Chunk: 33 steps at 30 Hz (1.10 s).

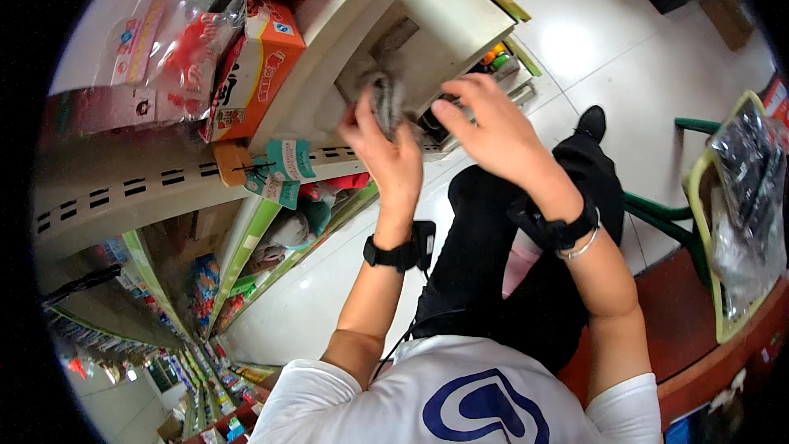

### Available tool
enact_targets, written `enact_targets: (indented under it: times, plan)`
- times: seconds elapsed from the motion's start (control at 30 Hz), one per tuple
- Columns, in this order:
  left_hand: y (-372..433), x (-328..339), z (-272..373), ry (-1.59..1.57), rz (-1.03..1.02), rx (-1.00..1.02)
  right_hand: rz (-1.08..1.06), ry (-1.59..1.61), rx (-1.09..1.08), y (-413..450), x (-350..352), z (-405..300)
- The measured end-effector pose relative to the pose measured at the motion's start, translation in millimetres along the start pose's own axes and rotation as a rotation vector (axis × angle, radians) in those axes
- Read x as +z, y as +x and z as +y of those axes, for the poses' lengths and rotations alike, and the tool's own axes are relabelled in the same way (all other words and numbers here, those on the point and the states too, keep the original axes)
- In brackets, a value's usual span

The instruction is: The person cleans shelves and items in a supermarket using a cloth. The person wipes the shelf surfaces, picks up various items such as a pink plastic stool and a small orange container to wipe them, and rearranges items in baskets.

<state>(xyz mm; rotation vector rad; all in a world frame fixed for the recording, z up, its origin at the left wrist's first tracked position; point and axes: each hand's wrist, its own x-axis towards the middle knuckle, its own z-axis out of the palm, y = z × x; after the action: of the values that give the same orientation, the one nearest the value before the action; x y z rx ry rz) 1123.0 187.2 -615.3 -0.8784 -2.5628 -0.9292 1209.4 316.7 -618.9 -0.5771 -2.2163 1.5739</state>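
Note:
My left hand (388,151) has its fingers round a grey, folded, cloth-like thing (387,105), which is blurred by motion. This thing is just in front of a cream metal shelf panel (453,9), and whether it touches the panel is hard to tell. To the right, my right hand (499,132) is raised with thumb and fingers apart, and I see nothing held in it. A darker grey-brown patch (394,38) shows on the panel beyond my left hand. Both wrists wear black straps.
At upper left, an orange packaged box (271,68) and clear plastic bags (185,61) sit on a shelf. Teal cardboard tags (288,159) hang from a wooden piece (231,163) at its slotted edge. On the right, a yellow-green basket (699,182) holds plastic-wrapped goods beside a green chair arm (659,206).

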Motion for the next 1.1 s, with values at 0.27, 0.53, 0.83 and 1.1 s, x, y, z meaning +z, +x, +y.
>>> enact_targets:
  times: [0.27,0.53,0.83,1.1]
  plan:
    - [52,85,-210,0.912,-0.436,-0.04,0.089,0.092,0.113,34,6,42]
    - [151,113,-204,0.768,-0.437,-0.392,0.275,0.046,0.051,33,-49,25]
    - [85,88,-105,0.375,-0.353,-0.182,0.3,-0.026,0.035,33,-42,39]
    - [102,92,-44,0.494,-0.422,0.279,0.112,-0.235,0.142,26,-32,53]
